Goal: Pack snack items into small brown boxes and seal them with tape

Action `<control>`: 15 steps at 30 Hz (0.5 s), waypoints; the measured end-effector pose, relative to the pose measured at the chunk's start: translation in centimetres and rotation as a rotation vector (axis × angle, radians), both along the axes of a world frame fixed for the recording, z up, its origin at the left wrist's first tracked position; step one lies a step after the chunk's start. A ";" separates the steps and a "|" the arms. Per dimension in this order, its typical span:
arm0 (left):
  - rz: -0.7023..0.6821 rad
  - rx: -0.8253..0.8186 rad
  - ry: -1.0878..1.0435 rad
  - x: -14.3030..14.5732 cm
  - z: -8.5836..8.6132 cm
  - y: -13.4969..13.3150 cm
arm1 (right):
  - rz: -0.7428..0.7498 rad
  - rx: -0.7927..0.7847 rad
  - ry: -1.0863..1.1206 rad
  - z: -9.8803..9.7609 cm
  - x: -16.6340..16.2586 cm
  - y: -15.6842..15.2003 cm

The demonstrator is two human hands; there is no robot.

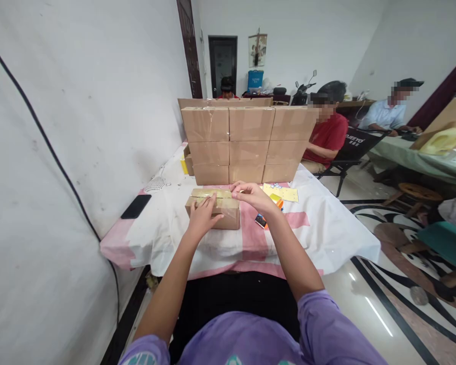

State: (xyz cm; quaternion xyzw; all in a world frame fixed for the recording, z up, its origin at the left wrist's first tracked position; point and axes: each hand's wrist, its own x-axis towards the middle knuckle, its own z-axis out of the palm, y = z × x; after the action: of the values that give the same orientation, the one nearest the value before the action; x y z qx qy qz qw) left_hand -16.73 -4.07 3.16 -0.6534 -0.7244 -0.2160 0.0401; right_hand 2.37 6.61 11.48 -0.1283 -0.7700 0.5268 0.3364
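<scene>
Hands (204,215) are at a taped carton (228,219); a chair (359,149) shows "JEEY"

Purple short-sleeved top (239,337); teal-and-white prints (234,360) on front and left sleeve (150,345).

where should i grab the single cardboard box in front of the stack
Probably by its two short ends, from left and right together: the cardboard box lies flat, looks wider than deep, both ends seem free, and the stacked boxes crowd its back.

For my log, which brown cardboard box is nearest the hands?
The single brown cardboard box in front; the stacked brown cardboard boxes stand behind it.
</scene>
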 end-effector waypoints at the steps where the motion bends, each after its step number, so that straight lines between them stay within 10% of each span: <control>1: 0.009 0.008 -0.014 0.1 -0.1 -0.2 | -0.057 0.055 -0.061 -0.6 -0.8 0.8; 5: 0.032 0.025 -0.032 0.5 -0.2 -0.9 | -0.291 0.201 -0.308 -3.3 -4.3 4.3; 15: 0.042 0.023 0.159 1.5 -1.2 -0.8 | -0.350 0.340 -0.452 -6.4 -5.7 7.0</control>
State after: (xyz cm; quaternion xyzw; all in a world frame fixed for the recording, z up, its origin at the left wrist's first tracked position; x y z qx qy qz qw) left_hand -15.19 -4.89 1.97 -0.6527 -0.7300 -0.1708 0.1093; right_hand -3.31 13.63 5.10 -0.3140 -0.8683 0.2834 0.2591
